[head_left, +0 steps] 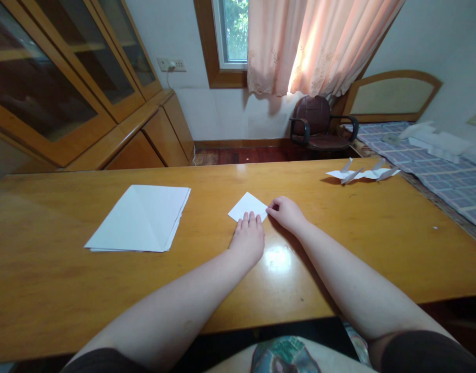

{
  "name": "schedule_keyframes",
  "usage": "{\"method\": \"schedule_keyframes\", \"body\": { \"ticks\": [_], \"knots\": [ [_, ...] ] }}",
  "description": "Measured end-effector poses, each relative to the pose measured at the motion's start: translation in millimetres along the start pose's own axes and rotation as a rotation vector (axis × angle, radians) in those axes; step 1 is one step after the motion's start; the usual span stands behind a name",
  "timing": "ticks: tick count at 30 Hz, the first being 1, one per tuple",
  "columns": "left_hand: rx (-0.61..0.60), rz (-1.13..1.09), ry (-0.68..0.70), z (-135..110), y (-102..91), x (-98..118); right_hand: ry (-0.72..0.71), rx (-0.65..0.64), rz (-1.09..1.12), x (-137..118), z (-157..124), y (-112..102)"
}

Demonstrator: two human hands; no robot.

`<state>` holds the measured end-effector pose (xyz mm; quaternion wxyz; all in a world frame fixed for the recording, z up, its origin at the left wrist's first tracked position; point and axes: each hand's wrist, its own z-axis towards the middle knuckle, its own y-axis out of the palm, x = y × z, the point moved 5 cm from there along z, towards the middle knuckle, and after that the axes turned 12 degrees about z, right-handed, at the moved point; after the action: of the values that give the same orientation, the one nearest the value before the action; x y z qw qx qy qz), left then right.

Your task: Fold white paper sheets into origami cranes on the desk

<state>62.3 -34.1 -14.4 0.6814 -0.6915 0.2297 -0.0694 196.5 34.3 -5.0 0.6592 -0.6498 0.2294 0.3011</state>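
A small white folded paper (246, 203) lies like a diamond on the wooden table, one corner pointing away from me. My left hand (249, 238) rests flat on its near part, fingers stretched out and pressing it down. At the paper's right corner, my right hand (286, 213) pinches the edge between thumb and forefinger. The nearest corner of the paper is hidden under my left hand. To the left lies a stack of larger white paper sheets (140, 217), the top one showing a crease.
Several folded white paper figures (362, 174) stand near the table's (207, 290) far right edge. Beyond the table are a dark office chair (313, 122), a bed with a checked cover (428, 166) and a wooden cabinet (144, 140) with glass doors.
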Motion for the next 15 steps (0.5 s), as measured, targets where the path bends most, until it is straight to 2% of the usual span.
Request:
{"method": "schedule_keyframes", "body": {
  "ticks": [15],
  "knots": [
    [0.009, -0.044, -0.002, -0.4, -1.4, -5.9, 0.044, -0.005, -0.024, 4.1, 4.1, 0.4]
  ]
}}
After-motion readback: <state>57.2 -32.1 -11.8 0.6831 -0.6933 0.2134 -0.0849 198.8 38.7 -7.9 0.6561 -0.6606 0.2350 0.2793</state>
